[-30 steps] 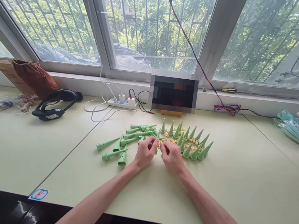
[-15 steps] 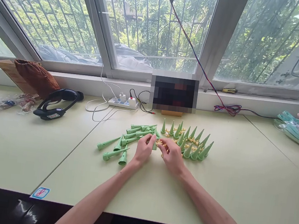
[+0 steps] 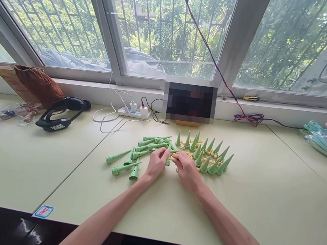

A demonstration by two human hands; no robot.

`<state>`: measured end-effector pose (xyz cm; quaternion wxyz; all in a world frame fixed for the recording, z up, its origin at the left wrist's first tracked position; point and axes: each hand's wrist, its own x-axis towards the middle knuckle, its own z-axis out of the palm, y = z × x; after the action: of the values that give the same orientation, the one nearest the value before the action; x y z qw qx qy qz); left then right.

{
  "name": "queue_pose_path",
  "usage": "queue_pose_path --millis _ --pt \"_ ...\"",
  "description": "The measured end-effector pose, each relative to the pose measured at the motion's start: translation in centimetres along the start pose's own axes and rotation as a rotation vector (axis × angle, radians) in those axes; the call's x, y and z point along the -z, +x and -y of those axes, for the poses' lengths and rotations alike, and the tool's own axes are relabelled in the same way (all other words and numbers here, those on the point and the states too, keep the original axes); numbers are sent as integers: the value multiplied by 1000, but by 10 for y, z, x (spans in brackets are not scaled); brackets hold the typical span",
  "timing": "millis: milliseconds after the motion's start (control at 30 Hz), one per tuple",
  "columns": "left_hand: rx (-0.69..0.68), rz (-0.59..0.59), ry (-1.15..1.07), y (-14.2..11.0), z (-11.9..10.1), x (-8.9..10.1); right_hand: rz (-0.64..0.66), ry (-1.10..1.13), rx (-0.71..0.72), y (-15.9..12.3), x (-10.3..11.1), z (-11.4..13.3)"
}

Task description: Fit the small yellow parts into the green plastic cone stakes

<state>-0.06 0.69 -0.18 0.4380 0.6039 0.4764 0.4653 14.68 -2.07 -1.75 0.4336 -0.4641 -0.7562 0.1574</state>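
My left hand [image 3: 157, 162] is closed around a green plastic plant-watering spike [image 3: 168, 159], held upright with its tip up. Facing it, my right hand [image 3: 187, 167] pinches a small yellow valve piece [image 3: 173, 155] close to the spike's side; whether the two touch is hard to see. Left of my hands lies a loose pile of green spikes [image 3: 126, 169], pointing various ways. On the right, several green cones [image 3: 213, 167] stand upright in rows, with small yellow pieces [image 3: 211, 154] scattered among them. My fingers partly cover the spike and the yellow piece.
Behind the pile is a white power strip [image 3: 135, 113] with cables. A black headset [image 3: 61, 116] and a brown drawstring bag [image 3: 41, 85] are at the left. A pixelated dark block [image 3: 191, 102] stands at the back; bagged teal and pink items [image 3: 325, 140] lie far right.
My left hand has shifted slightly left with the spike. The yellow piece came into view between my hands, and my right fingers have closed further on it.
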Motion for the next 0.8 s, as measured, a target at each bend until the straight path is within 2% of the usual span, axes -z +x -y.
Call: queue_pose_path --millis 200,500,667,800 --pt "-70 6 71 -2 0 1 21 83 -53 -1 0 3" --pt "-85 50 66 -3 0 1 58 107 -78 0 2 6" --pt "-28 52 -8 -4 -4 0 50 80 -100 -1 0 3" --pt "98 59 -148 -3 -10 -2 5 109 -101 -1 2 5"
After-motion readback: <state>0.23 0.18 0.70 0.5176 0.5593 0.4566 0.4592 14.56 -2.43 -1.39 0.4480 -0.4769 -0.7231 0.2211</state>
